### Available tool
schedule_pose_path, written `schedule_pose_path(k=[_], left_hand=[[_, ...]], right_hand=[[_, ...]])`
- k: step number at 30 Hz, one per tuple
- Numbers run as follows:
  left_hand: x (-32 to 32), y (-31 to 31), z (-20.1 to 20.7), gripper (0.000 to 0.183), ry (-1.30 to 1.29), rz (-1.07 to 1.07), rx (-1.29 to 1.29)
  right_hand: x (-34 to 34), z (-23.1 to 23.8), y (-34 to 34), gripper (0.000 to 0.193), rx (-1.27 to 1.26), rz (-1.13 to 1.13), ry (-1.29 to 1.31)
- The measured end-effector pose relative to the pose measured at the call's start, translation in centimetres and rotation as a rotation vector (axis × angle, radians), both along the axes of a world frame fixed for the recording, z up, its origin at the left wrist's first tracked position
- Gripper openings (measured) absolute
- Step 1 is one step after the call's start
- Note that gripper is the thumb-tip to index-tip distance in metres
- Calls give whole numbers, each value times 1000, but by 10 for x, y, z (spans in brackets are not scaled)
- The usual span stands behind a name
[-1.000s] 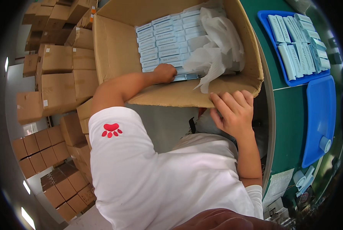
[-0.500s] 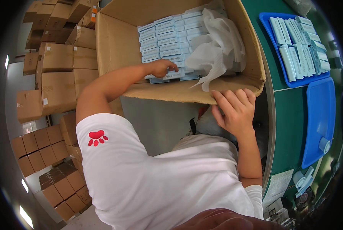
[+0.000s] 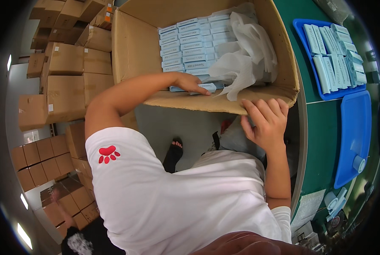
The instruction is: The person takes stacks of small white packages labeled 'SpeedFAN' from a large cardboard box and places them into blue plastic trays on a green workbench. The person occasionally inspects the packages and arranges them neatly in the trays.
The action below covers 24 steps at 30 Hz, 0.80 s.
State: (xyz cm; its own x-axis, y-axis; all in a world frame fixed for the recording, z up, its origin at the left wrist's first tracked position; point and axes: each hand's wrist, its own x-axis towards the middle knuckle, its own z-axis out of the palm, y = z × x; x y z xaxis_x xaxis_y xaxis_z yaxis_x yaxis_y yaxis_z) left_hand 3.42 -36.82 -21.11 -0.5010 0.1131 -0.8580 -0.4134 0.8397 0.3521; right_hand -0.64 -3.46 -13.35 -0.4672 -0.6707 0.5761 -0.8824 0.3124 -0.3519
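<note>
Gently handle the single light-blue piece at the near wall of the open carton, just in front of the stacked rows of similar pieces. Pinch it with the left hand, apparently closed on it: thumb along the near side, fingers behind and partly hidden from this angle. Better to grip lightly by the edges than to squeeze across the printed side, to spare the surface from scuffs. Given the slight tilt against the rows, square the piece up with its neighbours before any loosening of the fingers. Meanwhile, steady the carton with the right hand, fingers hooked over the near rim and thumb tucked below; pull evenly there, with the cardboard likely to flex. Mind the crumpled white wrapping just to the right of the piece, folding back any loose corner rather than trapping it. Avoid nudging the stack with the wrist, for fear of toppling the closest rows. No need to disturb the filled blue tray, well apart on the green table.
</note>
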Motion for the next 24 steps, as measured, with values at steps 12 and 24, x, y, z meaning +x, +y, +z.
schedule_pose_path(k=[12, 24], left_hand=[[-5, -66, -38, 43, 538, -170, -181], [22, -31, -65, 47, 600, -196, -125]], right_hand=[[1, -1, -2, 34, -10, -14, 8], [1, -2, 3, 36, -17, 16, -2]])
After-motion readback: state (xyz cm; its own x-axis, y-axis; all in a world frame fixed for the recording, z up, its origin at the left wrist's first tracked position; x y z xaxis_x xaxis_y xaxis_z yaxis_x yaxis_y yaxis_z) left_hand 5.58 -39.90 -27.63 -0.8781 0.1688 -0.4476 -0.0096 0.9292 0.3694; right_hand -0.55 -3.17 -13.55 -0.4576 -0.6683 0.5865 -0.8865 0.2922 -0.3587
